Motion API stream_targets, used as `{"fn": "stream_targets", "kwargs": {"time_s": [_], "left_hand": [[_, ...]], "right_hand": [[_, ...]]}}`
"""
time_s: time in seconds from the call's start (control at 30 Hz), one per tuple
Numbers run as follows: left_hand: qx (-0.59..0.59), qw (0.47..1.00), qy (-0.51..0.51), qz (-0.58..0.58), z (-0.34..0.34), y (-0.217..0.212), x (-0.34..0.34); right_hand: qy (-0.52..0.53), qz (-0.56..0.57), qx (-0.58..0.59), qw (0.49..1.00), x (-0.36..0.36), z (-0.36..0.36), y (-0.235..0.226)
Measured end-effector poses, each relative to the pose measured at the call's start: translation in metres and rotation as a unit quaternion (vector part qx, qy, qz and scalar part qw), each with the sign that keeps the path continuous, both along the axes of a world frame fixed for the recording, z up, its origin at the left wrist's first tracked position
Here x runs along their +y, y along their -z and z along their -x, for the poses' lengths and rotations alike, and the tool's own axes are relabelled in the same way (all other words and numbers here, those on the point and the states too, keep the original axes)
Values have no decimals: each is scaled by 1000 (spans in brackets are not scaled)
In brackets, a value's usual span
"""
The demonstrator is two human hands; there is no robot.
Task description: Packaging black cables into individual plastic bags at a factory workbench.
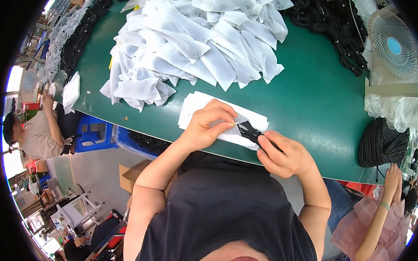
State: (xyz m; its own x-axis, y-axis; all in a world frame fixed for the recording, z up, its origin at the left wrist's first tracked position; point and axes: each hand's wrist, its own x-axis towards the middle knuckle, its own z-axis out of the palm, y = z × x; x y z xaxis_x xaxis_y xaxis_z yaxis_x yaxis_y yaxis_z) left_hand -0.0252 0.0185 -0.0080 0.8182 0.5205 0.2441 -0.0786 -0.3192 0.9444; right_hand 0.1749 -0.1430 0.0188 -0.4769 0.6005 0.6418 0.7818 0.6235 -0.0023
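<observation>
Left hand (pixel 213 123) in tight pinch; right hand (pixel 284 154) around black cable (pixel 249 131)

Rightward of the right hand (pixel 282 154), a broad stretch of desk (pixel 318 111) lies open as far as the black cable coil (pixel 378 144); a heap of white pouches (pixel 186 42) blocks the far middle.

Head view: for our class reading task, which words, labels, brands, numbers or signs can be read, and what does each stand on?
None can be read.
White bags: small printed marks on some, too small to read.
Black cord: no lettering can be made out.
Fan: no readable label.
</observation>
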Motion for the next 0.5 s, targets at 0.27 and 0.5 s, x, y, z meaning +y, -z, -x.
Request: {"fn": "stream_targets", "kwargs": {"time_s": [0.27,0.5], "left_hand": [[-30,996,72,-38,-23,-61,-4],[-129,984,-18,125,-39,-93,19]], "right_hand": [[2,22,-4,1000,20,1,-71],[55,-70,166,982,42,-37,-94]]}}
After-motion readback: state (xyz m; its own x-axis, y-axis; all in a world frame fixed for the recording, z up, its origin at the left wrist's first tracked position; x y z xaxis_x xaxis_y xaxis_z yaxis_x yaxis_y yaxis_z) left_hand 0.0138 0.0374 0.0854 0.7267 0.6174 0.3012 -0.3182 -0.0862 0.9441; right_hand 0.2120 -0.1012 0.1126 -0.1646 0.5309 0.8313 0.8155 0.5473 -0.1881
